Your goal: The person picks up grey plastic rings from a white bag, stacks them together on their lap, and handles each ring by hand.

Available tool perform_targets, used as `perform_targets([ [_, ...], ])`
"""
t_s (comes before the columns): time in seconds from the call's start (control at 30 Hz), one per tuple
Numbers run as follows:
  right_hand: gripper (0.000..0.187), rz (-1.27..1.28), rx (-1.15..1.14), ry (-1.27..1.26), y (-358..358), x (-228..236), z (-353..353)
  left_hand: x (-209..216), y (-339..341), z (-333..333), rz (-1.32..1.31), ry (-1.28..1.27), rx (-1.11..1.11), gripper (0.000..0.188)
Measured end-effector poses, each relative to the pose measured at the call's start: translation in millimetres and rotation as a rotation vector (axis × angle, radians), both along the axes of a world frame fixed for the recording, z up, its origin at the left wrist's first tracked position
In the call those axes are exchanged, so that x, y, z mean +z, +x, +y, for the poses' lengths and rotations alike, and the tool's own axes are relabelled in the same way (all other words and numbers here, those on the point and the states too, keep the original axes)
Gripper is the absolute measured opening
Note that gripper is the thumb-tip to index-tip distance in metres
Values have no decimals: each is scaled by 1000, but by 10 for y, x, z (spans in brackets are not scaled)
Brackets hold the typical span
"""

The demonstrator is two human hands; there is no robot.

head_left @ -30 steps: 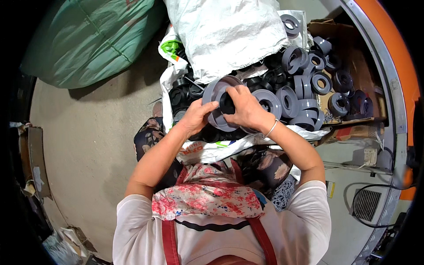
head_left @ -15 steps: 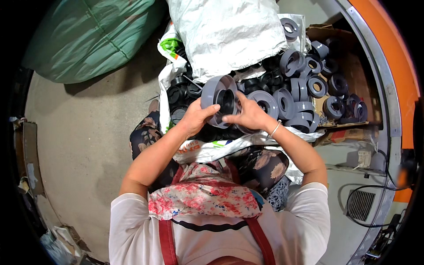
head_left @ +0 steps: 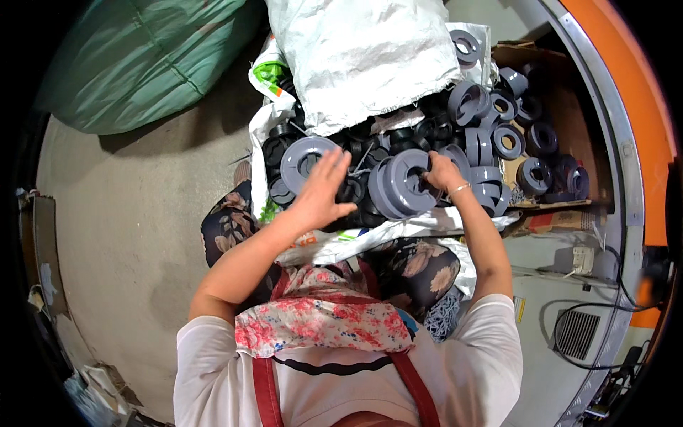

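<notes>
A grey plastic ring (head_left: 296,151) lies on the left of the pile. My left hand (head_left: 321,193) is beside it, fingers spread and slightly blurred, with nothing gripped. On the right, my right hand (head_left: 444,174) pinches the inner rim of another grey flanged ring (head_left: 407,165). That ring is tilted against a second grey ring (head_left: 380,191) just left of it. Black round plastic parts (head_left: 279,151) fill the white sack (head_left: 265,122) beneath both hands. The fingertips of my right hand are partly hidden inside the ring's opening.
A white woven sack (head_left: 363,60) covers the far side of the pile. More grey rings (head_left: 509,141) fill a cardboard box (head_left: 562,203) at the right. A big green sack (head_left: 149,64) stands far left. A black cable (head_left: 562,334) loops by a machine at the right.
The grey ring with a black part, held between both hands, is now down on the left pile. My left hand has opened; my right hand has moved right and gripped another grey ring.
</notes>
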State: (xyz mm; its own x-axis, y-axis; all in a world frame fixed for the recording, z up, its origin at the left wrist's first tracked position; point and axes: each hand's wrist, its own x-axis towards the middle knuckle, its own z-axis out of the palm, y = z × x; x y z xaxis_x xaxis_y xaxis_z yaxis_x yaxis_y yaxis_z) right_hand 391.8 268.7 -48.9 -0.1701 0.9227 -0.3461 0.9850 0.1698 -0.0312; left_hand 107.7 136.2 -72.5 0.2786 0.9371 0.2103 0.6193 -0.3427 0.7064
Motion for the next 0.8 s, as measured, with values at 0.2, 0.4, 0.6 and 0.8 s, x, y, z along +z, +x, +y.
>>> perform_targets([
  [0.2, 56, 188, 315, 91, -657, 607, -53, 282, 133, 48, 175, 220, -270, 80],
  [0.4, 37, 401, 159, 70, -908, -274, 610, 249, 89, 167, -308, -53, 222, 48],
  [0.6, 19, 309, 412, 415, -1104, -902, 603, 24, -69, 388, -963, -408, 473, 53],
  [0.8, 17, 853, 543, 389, -1122, -63, -195, 105, -2, 318, -1374, -521, 427, 27],
])
